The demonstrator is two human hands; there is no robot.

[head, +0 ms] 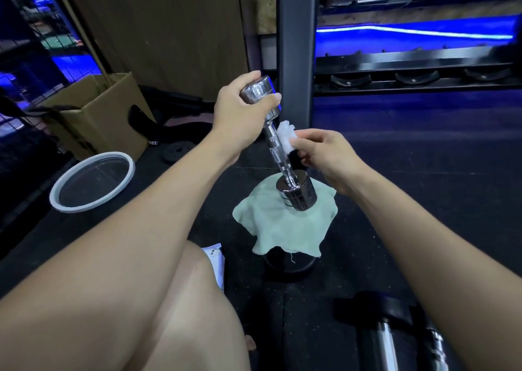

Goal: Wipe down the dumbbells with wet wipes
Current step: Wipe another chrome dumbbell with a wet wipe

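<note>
While the left hand (240, 110) is gripping the chrome dumbbell (278, 144) by its top head, lower head resting tilted on the green cloth (271, 229), the right hand (324, 156) is pinching the wet wipe (285, 136) against the handle; best rotating the bar, wiping full length.

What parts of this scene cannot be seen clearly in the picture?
- Head view: the left hand covers most of the upper head of the dumbbell.
- The stand under the green cloth is mostly draped; only its dark base shows.
- The white packet is half hidden by the knee; its print is too small to read.
- A second dumbbell is cut off by the bottom edge.
</note>
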